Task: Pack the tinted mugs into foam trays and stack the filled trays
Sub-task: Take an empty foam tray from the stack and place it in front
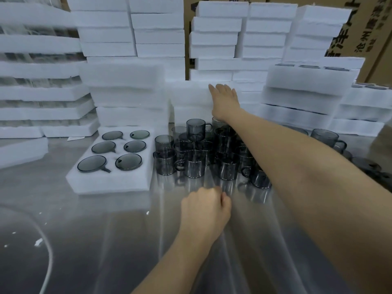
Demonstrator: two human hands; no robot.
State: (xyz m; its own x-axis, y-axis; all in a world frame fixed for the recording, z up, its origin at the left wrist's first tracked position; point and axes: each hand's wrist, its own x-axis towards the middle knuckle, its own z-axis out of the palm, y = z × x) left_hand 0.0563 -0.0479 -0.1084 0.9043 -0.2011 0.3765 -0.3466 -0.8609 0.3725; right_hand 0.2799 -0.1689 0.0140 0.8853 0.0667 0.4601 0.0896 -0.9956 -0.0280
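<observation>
A white foam tray [110, 183] lies on the steel table at centre left, with a tinted mug in each of its several holes. A cluster of loose smoky-grey mugs [193, 164] stands to its right. My right hand [224, 102] reaches over the mugs with straight fingers laid on the top foam tray [188, 92] of a low stack behind them. My left hand [205, 206] hovers near the table in front of the mugs, fingers curled, with nothing visible in it.
Tall stacks of foam trays [131, 35] line the back and left side. Filled trays [307, 81] are stacked at the right, with more mugs [326, 136] beside them. Cardboard boxes [364, 28] stand behind. Foam crumbs dot the steel table [84, 240].
</observation>
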